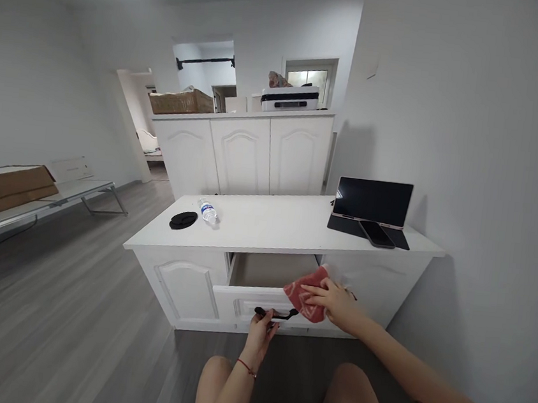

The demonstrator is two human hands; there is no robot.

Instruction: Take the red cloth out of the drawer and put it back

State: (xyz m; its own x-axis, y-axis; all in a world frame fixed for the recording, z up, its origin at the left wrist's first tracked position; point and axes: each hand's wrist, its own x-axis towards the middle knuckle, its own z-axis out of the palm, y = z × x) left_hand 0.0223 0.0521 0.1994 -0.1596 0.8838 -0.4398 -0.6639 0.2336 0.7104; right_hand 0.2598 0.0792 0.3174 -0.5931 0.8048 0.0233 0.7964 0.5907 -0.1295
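Note:
A white drawer [223, 298] stands pulled out from the middle of a low white cabinet [266, 224]. My left hand [261, 330] has its fingers curled round the black drawer handle [281, 315]. A red patterned cloth [308, 293] lies under my right hand [335, 302], which presses it against the right end of the drawer front and its top edge. The fingers of that hand are bent over the cloth. What can be seen of the drawer's inside is a plain pale bottom.
On the cabinet top are a water bottle [208, 212], a black round object [183, 220], a tablet [373, 201] on its stand and a phone [377, 234]. Behind stands a taller white cabinet [245, 154]. A wall [503, 207] rises on the right; a bench with a cardboard box [8, 188] is left.

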